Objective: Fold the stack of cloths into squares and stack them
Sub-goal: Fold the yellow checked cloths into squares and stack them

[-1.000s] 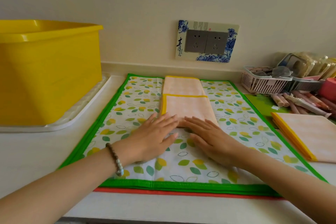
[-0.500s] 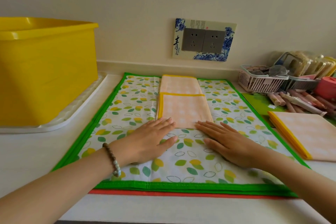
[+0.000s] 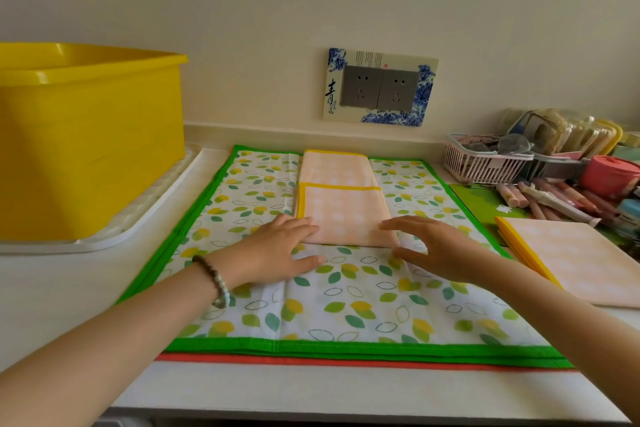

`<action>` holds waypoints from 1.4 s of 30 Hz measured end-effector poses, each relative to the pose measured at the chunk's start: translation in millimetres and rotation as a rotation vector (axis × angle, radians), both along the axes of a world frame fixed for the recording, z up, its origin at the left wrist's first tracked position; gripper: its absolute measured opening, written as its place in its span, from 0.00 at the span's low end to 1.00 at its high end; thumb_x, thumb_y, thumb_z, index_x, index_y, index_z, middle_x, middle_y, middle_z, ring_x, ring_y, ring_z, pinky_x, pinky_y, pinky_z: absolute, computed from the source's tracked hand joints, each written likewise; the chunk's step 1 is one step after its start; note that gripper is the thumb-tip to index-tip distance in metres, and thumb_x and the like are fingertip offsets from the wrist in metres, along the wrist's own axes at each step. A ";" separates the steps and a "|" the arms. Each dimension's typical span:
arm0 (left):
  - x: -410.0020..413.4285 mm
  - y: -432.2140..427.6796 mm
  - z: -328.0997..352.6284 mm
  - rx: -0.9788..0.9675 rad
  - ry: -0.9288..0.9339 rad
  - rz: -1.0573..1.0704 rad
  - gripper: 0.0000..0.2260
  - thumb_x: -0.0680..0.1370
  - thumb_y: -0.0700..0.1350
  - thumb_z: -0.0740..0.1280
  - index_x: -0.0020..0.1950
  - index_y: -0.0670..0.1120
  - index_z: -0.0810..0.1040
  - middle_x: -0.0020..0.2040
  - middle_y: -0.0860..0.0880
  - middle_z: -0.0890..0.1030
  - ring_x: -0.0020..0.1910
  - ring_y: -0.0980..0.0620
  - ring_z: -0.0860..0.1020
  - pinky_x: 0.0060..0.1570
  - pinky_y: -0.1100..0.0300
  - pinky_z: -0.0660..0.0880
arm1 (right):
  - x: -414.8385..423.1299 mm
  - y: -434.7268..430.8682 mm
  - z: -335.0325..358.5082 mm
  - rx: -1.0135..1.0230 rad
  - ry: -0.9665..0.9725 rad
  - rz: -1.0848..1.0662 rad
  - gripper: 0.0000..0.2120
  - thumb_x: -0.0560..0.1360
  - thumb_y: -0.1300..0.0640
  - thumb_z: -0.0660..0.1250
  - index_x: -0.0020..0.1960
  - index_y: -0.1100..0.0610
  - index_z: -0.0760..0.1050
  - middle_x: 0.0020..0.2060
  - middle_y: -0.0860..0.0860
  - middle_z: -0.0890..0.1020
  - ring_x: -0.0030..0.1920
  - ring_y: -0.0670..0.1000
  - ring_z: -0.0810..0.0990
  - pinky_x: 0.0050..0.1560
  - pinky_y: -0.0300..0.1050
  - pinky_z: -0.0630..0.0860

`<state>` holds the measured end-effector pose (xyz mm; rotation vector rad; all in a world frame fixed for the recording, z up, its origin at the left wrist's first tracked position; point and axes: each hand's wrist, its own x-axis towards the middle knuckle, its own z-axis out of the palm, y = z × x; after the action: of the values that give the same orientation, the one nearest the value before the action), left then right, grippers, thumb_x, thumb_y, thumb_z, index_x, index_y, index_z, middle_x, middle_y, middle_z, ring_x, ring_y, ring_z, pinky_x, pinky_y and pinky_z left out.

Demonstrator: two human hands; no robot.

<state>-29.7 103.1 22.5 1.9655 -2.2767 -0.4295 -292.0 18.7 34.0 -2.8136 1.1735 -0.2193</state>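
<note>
Left hand (image 3: 277,253) and right hand (image 3: 436,250) parted to peach cloth (image 3: 341,215) corners, fingers (image 3: 398,224) straight, holding nothing

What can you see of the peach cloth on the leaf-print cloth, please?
The peach cloth is soft, faintly checked fabric bound in yellow, folded into a strip with its near part doubled over, a yellow edge crossing its middle. It lies flat on the leaf-print cloth. The left hand rests its fingers on the near left corner; the right hand is by the near right corner.
</note>
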 end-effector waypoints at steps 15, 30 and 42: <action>14.7 -9.2 3.3 -0.089 -0.054 -0.033 0.29 0.78 0.59 0.59 0.76 0.55 0.55 0.76 0.58 0.54 0.75 0.57 0.50 0.72 0.60 0.48 | -4.6 2.0 -7.3 -0.196 -0.057 0.108 0.16 0.80 0.55 0.58 0.66 0.48 0.73 0.58 0.46 0.81 0.56 0.47 0.81 0.54 0.38 0.74; 12.6 19.8 -3.9 -0.225 -0.225 -0.330 0.28 0.80 0.37 0.57 0.75 0.60 0.55 0.76 0.55 0.58 0.76 0.53 0.49 0.67 0.68 0.40 | -22.3 29.6 1.2 0.046 -0.081 0.219 0.32 0.72 0.49 0.67 0.69 0.32 0.56 0.68 0.27 0.58 0.69 0.29 0.55 0.69 0.29 0.54; 18.6 15.3 -10.3 -0.200 0.018 -0.151 0.21 0.81 0.45 0.59 0.74 0.56 0.62 0.73 0.58 0.64 0.71 0.60 0.61 0.67 0.71 0.53 | -13.6 1.4 -29.7 0.170 -0.154 0.170 0.24 0.73 0.41 0.62 0.68 0.31 0.63 0.68 0.31 0.66 0.68 0.32 0.63 0.68 0.31 0.59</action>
<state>-11.0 118.4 12.1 1.6971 -2.3624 -0.2205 -305.7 20.1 4.3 -2.6743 0.8718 -0.3023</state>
